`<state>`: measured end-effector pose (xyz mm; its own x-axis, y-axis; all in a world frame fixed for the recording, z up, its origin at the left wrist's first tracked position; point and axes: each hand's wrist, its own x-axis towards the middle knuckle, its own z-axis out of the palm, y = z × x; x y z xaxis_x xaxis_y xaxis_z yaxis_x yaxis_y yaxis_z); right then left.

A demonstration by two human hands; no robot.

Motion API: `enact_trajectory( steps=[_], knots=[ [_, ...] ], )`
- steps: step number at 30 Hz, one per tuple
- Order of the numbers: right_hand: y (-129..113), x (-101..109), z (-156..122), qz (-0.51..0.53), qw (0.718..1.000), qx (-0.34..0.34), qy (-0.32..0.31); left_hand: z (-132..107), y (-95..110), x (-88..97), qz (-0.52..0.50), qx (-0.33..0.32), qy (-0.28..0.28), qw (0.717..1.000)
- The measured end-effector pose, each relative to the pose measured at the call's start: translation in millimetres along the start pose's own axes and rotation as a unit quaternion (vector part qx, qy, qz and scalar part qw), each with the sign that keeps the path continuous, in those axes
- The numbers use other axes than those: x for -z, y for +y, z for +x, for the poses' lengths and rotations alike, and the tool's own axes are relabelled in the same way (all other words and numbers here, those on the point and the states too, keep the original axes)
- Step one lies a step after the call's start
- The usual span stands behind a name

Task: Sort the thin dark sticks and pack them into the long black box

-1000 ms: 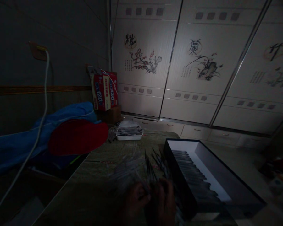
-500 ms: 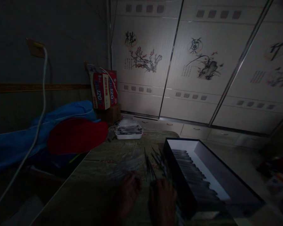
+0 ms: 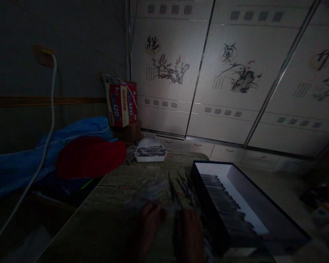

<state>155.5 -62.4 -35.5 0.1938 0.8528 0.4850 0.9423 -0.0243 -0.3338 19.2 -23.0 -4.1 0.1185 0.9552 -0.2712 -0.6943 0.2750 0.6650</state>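
Observation:
Low over the table, my left hand (image 3: pixel 151 223) is closed with bent fingers, and a thin pale strip seems to run from its fingertips. Dim light hides what it grips. Beside that hand lies a loose pile of clear plastic sleeves (image 3: pixel 148 191). My right hand (image 3: pixel 189 232) is curled at the near ends of thin dark pointed sticks (image 3: pixel 173 193); its fingertips are mostly hidden. More dark pointed sticks (image 3: pixel 185 184) lie against the open box (image 3: pixel 212 208). Inside the box is a row of dark slim pieces (image 3: pixel 224 201), seemingly in clear wrapping.
A white tray (image 3: pixel 150 159) of slim wrapped pieces stands at the far side of the table (image 3: pixel 109 208). Left of the table lie a red oval cushion-like thing (image 3: pixel 90 157) and blue cloth (image 3: pixel 74 131). A white cable (image 3: pixel 52 109) hangs there. Red cartons (image 3: pixel 122 104) stand behind.
My left hand has moved slightly right and a thin pale strip now shows at its fingertips. My right hand has shifted only a little. The view moved slightly.

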Motion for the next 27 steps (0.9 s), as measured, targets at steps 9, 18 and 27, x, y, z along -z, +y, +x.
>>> enact_trajectory(
  steps=[9,18,27],
  knots=[
    [-4,8,0,-0.034,0.999,0.014,-0.038,4,0,1.8,0.013,-0.003,0.017,1.000],
    [-6,5,-1,0.107,0.993,0.038,-0.027,1,0,1.2,0.006,-0.002,0.006,1.000],
    [-12,7,-3,0.307,0.951,0.009,0.032,-1,1,-1.1,0.027,0.002,-0.029,0.999]
  ],
)
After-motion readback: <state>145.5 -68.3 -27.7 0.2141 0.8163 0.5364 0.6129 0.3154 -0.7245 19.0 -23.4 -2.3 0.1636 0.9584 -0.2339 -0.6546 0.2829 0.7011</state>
